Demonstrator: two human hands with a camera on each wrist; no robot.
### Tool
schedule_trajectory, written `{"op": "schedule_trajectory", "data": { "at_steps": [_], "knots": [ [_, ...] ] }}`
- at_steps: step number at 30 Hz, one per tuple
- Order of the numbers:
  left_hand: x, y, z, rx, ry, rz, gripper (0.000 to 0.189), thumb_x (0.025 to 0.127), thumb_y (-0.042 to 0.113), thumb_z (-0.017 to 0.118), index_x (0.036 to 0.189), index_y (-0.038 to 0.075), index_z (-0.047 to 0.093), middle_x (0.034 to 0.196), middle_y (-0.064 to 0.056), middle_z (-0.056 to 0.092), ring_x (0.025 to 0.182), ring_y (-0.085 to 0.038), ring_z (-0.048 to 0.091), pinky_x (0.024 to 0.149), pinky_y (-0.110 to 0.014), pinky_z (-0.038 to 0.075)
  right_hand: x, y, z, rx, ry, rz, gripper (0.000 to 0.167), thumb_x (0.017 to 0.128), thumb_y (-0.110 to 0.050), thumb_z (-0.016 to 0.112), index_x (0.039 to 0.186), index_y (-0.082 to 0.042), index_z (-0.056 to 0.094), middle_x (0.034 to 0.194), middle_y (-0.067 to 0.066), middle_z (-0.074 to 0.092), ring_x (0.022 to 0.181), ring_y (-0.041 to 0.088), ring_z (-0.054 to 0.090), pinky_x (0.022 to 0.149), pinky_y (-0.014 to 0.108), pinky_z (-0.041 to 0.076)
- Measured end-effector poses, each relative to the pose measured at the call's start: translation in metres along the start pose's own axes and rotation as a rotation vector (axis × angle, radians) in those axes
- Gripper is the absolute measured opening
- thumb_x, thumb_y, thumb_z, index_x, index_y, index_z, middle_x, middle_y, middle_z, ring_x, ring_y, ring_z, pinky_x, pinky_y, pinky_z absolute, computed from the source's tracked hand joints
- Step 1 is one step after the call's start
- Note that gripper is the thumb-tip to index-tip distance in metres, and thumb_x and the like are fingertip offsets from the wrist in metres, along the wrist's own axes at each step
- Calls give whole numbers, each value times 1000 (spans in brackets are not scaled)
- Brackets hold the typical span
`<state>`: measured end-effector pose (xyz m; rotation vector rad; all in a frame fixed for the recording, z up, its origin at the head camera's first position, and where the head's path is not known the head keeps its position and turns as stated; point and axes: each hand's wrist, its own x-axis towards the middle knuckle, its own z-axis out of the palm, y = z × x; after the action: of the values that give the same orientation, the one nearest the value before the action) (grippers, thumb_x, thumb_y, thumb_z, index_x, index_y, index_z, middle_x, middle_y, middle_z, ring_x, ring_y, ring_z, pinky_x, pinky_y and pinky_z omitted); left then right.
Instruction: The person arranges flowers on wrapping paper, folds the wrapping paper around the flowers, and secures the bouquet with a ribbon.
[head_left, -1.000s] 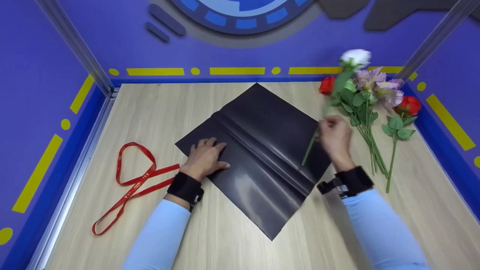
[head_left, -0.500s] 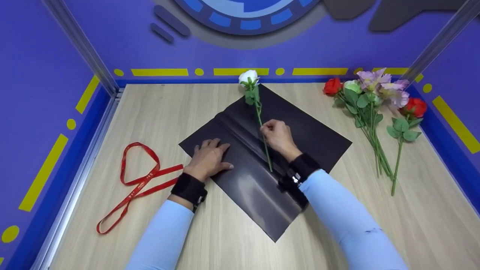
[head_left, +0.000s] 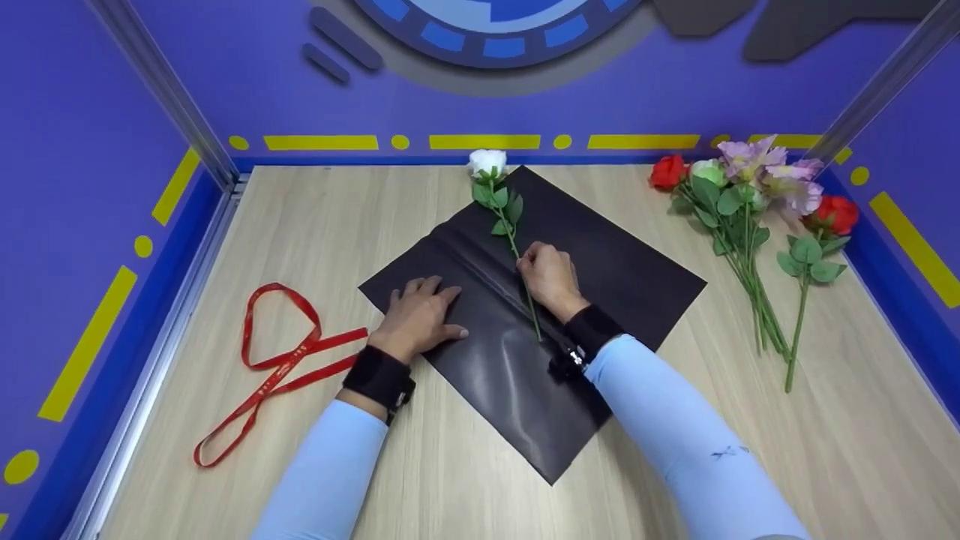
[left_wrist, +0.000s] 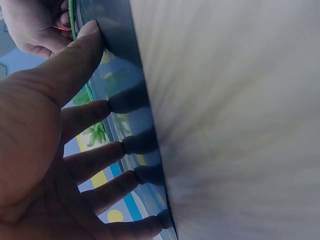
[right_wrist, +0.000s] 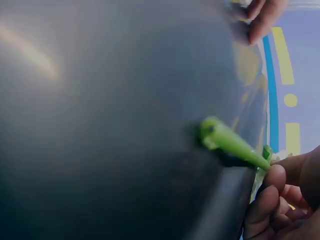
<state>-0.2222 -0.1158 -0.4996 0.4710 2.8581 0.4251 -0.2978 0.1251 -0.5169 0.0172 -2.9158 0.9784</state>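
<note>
A white artificial rose [head_left: 488,163] lies along the middle of a dark wrapping sheet [head_left: 615,277], its bloom past the sheet's upper left edge. My right hand [head_left: 549,277] pinches its green stem between thumb and fingers, close above the sheet. In the right wrist view the cut end of the stem [right_wrist: 232,142] points toward the camera over the glossy sheet. My left hand [head_left: 420,319] rests on the sheet's left part with fingers spread, and the left wrist view shows the fingertips [left_wrist: 131,145] touching the sheet.
A red ribbon [head_left: 289,360] lies looped at the left. To the right are a bunch of flowers [head_left: 742,195], with red, pale green and lilac blooms, and a single red rose [head_left: 832,215]. Blue-purple panels [head_left: 247,90] bound the table at back and sides.
My right hand has brought the white rose leftward from beside the flower bunch onto the sheet, then shifted it slightly more. The left hand has stayed in place on the sheet.
</note>
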Motion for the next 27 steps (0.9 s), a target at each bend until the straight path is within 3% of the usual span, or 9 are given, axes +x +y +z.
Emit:
{"op": "schedule_trajectory", "data": {
  "at_steps": [7, 14, 23, 27],
  "knots": [
    [-1, 0, -2, 4, 2, 4, 77, 92, 51, 75, 156, 17, 49, 163, -19, 37, 150, -43, 30, 115, -72, 27, -15, 3, -10, -30, 23, -53, 25, 97, -35, 71, 86, -12, 70, 83, 7, 72, 79, 32, 69, 76, 47, 55],
    [-2, -1, -3, 5, 5, 3, 78, 91, 51, 75, 156, 17, 49, 162, -19, 38, 149, -44, 31, 114, -73, 27, -26, 0, -19, -39, -101, -8, 23, 88, -33, 80, 83, -12, 74, 81, 5, 73, 80, 29, 70, 78, 46, 57],
    [-3, 0, 0, 3, -6, 18, 77, 92, 51, 74, 157, 17, 48, 163, -19, 36, 150, -44, 29, 115, -72, 26, -28, 3, -10, 1, -130, 48, 17, 88, -20, 67, 72, -16, 72, 57, -4, 66, 57, 18, 67, 67, 37, 55],
    [-3, 0, 0, 7, 1, 19, 77, 92, 51, 74, 156, 17, 48, 163, -19, 37, 150, -44, 30, 115, -72, 27, -29, 4, -8, -5, -95, 41, 17, 87, -20, 66, 72, -16, 73, 59, -3, 67, 62, 22, 69, 70, 40, 57]
  ]
}}
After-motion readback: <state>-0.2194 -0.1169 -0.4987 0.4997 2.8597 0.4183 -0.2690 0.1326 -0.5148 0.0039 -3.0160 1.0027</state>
